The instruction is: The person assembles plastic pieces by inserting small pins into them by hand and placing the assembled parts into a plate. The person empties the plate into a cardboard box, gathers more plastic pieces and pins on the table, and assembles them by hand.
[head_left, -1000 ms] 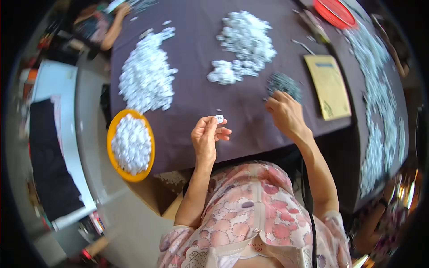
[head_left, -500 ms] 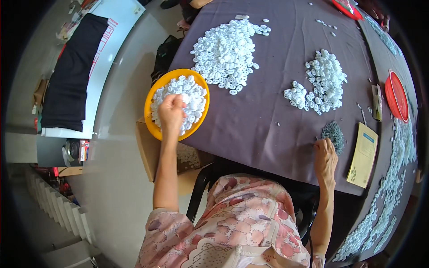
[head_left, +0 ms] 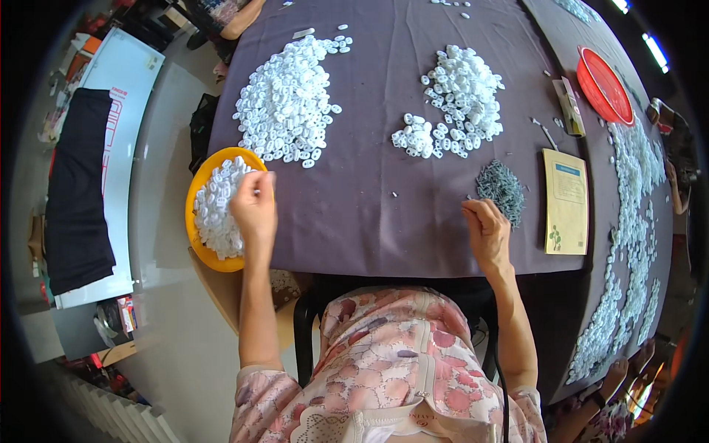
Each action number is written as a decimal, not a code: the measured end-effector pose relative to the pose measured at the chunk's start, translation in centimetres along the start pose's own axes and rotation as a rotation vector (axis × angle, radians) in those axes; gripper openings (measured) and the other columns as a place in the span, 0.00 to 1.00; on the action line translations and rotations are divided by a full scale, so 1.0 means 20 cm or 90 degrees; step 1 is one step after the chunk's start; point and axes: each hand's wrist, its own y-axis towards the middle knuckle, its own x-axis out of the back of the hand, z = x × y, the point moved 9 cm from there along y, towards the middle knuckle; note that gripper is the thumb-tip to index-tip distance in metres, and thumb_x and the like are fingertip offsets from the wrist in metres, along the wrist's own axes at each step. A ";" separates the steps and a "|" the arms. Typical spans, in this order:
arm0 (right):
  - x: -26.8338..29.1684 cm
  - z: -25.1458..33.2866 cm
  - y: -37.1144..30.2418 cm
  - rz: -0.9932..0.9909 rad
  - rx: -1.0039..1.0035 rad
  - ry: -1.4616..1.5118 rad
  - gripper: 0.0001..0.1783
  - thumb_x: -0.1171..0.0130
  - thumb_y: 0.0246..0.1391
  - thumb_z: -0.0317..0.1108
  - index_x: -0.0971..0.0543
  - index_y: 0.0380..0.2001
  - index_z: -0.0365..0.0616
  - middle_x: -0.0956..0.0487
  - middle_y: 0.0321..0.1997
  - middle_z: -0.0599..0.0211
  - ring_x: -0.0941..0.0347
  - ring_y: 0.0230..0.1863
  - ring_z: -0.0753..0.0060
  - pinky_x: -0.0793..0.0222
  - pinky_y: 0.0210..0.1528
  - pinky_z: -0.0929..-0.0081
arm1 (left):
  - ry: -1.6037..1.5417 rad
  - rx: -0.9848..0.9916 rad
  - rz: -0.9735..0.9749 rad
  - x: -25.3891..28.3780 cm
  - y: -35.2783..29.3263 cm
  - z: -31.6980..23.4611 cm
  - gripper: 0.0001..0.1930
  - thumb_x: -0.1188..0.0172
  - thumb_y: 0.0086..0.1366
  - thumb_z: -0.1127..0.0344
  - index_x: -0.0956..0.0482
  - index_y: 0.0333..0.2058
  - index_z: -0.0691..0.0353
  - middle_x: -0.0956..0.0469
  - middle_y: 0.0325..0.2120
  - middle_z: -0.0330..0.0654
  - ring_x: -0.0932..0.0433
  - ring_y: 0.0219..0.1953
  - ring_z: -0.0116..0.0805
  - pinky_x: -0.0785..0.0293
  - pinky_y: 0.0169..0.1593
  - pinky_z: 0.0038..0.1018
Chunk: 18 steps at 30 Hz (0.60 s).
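My left hand (head_left: pixel 255 210) is closed at the right rim of a yellow basin (head_left: pixel 193 235), fingertips curled together; whatever they pinch is too small and blurred to name. White oval plastic pieces with holes (head_left: pixel 221 203) fill the basin. On the right, my right hand (head_left: pixel 489 232) is pinched at the lower left edge of a heap of small, slim dark grey pieces (head_left: pixel 502 188), which look like screws. I cannot make out what lies between its fingertips. Bare purple-grey tablecloth (head_left: pixel 369 229) separates the two hands.
A large pile of white pieces (head_left: pixel 286 103) lies beyond the basin, a smaller pile (head_left: pixel 465 88) farther right. Near the table's right edge are a tan booklet (head_left: pixel 566 207) and narrow box (head_left: pixel 569 107). Another table holds a red basket (head_left: pixel 605 85) and scattered pieces (head_left: pixel 628 214). Other people sit around.
The view has shifted, so the table sits farther left. My left hand has moved from over the middle of the basin to its right rim. My right hand stays by the grey heap.
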 end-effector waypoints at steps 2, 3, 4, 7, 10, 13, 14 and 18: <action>-0.01 0.00 -0.01 -0.012 -0.006 0.009 0.05 0.46 0.46 0.20 0.25 0.30 0.37 0.28 0.24 0.61 0.31 0.22 0.66 0.36 0.25 0.76 | -0.038 -0.052 0.104 -0.27 -0.05 -0.08 0.05 0.43 0.58 0.70 0.24 0.31 0.65 0.28 0.21 0.32 0.35 0.23 0.18 0.36 0.27 0.17; -0.01 -0.01 -0.02 -0.017 -0.007 0.023 0.05 0.46 0.46 0.20 0.25 0.30 0.37 0.28 0.24 0.61 0.31 0.22 0.66 0.36 0.25 0.77 | -0.018 -0.132 0.121 -0.40 -0.08 -0.17 0.05 0.42 0.57 0.71 0.23 0.31 0.65 0.27 0.21 0.34 0.32 0.23 0.19 0.34 0.28 0.18; -0.01 0.00 -0.03 -0.020 -0.004 0.042 0.05 0.46 0.46 0.20 0.25 0.30 0.37 0.28 0.24 0.61 0.30 0.22 0.66 0.36 0.25 0.77 | -0.032 -0.165 0.148 -0.50 -0.10 -0.22 0.04 0.42 0.55 0.72 0.23 0.30 0.65 0.25 0.22 0.38 0.28 0.25 0.23 0.32 0.29 0.19; 0.00 -0.02 -0.05 -0.027 -0.039 0.076 0.07 0.47 0.46 0.19 0.25 0.31 0.38 0.27 0.25 0.64 0.31 0.22 0.71 0.36 0.25 0.79 | -0.062 -0.220 0.179 -0.73 -0.11 -0.37 0.05 0.42 0.54 0.73 0.23 0.31 0.65 0.25 0.24 0.41 0.26 0.24 0.28 0.31 0.28 0.22; 0.02 -0.10 -0.09 -0.032 -0.104 0.123 0.07 0.48 0.47 0.19 0.25 0.31 0.38 0.27 0.25 0.67 0.31 0.22 0.78 0.36 0.25 0.82 | -0.077 -0.276 0.225 -0.89 -0.17 -0.52 0.05 0.41 0.52 0.74 0.23 0.30 0.64 0.25 0.24 0.41 0.26 0.23 0.30 0.31 0.27 0.23; 0.06 -0.24 -0.12 -0.078 -0.197 0.264 0.07 0.48 0.48 0.19 0.25 0.31 0.38 0.27 0.25 0.71 0.32 0.23 0.83 0.37 0.25 0.85 | -0.088 -0.307 0.231 -1.02 -0.20 -0.61 0.06 0.40 0.50 0.74 0.23 0.29 0.62 0.26 0.24 0.41 0.26 0.24 0.34 0.30 0.29 0.27; 0.10 -0.32 -0.12 -0.113 -0.249 0.384 0.06 0.48 0.49 0.19 0.25 0.31 0.38 0.27 0.26 0.73 0.33 0.23 0.85 0.37 0.25 0.86 | -0.086 -0.308 0.241 -1.06 -0.21 -0.63 0.07 0.39 0.50 0.74 0.23 0.30 0.61 0.27 0.25 0.41 0.26 0.24 0.35 0.30 0.29 0.28; 0.35 -0.46 -0.06 -0.226 -0.288 0.510 0.04 0.49 0.53 0.24 0.26 0.33 0.40 0.28 0.28 0.72 0.35 0.25 0.85 0.38 0.27 0.87 | 0.017 -0.332 0.236 -1.12 -0.25 -0.63 0.10 0.38 0.49 0.72 0.24 0.33 0.59 0.28 0.26 0.40 0.26 0.26 0.37 0.30 0.30 0.29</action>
